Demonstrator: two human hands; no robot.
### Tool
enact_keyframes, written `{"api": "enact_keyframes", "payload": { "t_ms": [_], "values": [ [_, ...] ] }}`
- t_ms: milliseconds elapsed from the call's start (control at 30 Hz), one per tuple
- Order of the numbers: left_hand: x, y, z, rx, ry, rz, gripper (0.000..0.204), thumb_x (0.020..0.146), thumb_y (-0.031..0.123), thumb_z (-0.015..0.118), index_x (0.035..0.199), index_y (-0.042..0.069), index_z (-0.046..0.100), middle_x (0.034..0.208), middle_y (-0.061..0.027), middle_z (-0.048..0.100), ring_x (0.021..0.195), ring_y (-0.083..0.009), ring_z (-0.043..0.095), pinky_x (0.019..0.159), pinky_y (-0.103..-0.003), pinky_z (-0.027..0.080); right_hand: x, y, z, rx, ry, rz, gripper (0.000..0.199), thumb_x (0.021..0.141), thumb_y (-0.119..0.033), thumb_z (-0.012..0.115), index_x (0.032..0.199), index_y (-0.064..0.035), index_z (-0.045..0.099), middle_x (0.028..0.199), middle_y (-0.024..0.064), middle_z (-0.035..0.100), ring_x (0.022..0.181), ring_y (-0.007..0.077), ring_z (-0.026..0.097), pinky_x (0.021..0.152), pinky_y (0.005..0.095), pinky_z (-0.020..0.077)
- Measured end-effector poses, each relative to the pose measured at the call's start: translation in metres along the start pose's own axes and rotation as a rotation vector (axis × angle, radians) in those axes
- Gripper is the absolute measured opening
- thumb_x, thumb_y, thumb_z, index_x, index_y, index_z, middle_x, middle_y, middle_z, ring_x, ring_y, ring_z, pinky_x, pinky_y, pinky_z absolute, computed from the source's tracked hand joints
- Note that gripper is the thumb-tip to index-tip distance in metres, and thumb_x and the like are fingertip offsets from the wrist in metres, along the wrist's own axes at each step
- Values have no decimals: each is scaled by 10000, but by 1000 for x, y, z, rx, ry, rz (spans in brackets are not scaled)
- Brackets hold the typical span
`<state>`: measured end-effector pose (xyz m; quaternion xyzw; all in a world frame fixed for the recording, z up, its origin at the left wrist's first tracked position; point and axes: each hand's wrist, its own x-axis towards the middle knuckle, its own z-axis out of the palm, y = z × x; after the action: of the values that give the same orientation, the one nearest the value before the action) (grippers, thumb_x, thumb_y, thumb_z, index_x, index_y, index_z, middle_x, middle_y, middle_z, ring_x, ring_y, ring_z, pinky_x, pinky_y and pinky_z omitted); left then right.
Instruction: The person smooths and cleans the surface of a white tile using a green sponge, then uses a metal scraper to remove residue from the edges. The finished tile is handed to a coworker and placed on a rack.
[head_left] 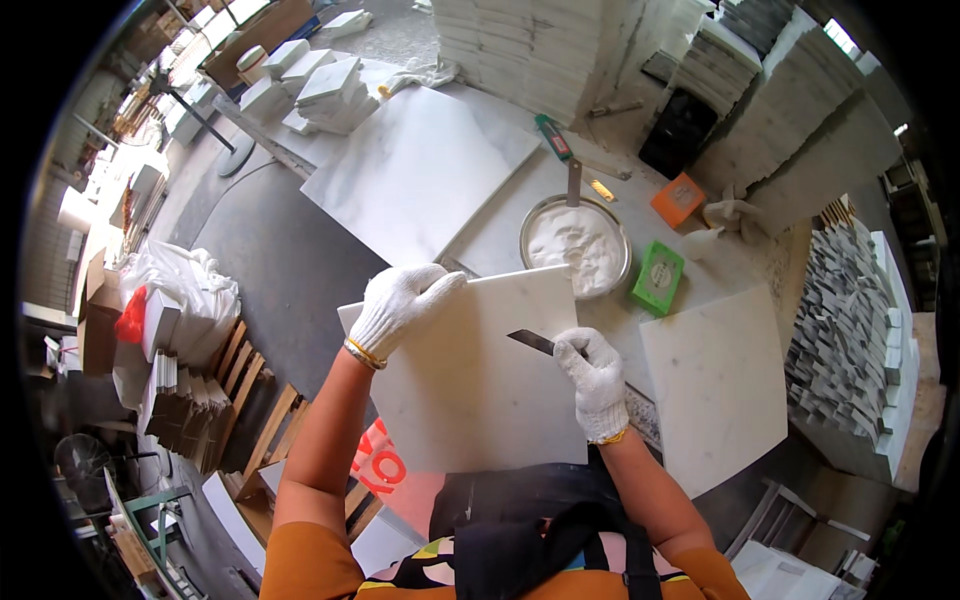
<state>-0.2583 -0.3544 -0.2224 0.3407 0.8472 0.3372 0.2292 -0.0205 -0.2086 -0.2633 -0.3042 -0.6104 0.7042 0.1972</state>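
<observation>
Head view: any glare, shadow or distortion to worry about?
Head view: upper-left background blown out; head view: soft shading on the held tile, its edges readable; head view: blade outline looks crisp; head view: fisheye bowing toward the rim, corners black.

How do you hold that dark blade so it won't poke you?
Probably pinch the dark blade by its flat faces at its right end, coming from the right, where the gloved right hand grips it. It looks thin and flat, and its slanted tip points left, away from that hand.
</observation>
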Motion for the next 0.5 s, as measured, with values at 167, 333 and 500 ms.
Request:
{"api": "enact_keyframes", "payload": {
  "t_ms": [167,333,500],
  "values": [
    [-3,-7,-18,-101,-108,-29,322,973,304,599,988,11,732,760,-47,675,712,-97,603,692,-269,509,-4,-7,8,-65,22,-98,96,960,-124,674,962,-29,660,833,-37,596,762,52,500,705,218,425],
    [-19,-31,-29,-198,47,-99,290,974,235,599,999,-24,727,817,-14,681,784,-85,617,723,-256,510,-4,-3,9,-106,41,-199,80,947,-112,684,943,-36,661,800,-37,597,728,47,507,658,232,447],
    [-61,-98,-23,-545,736,-5,304,1023,254,599,1213,27,668,1090,-60,705,960,-144,653,890,-279,519,-5,5,1,-134,79,-215,97,950,-122,686,942,-29,662,810,-30,606,750,54,519,685,230,450]
  ]
}}
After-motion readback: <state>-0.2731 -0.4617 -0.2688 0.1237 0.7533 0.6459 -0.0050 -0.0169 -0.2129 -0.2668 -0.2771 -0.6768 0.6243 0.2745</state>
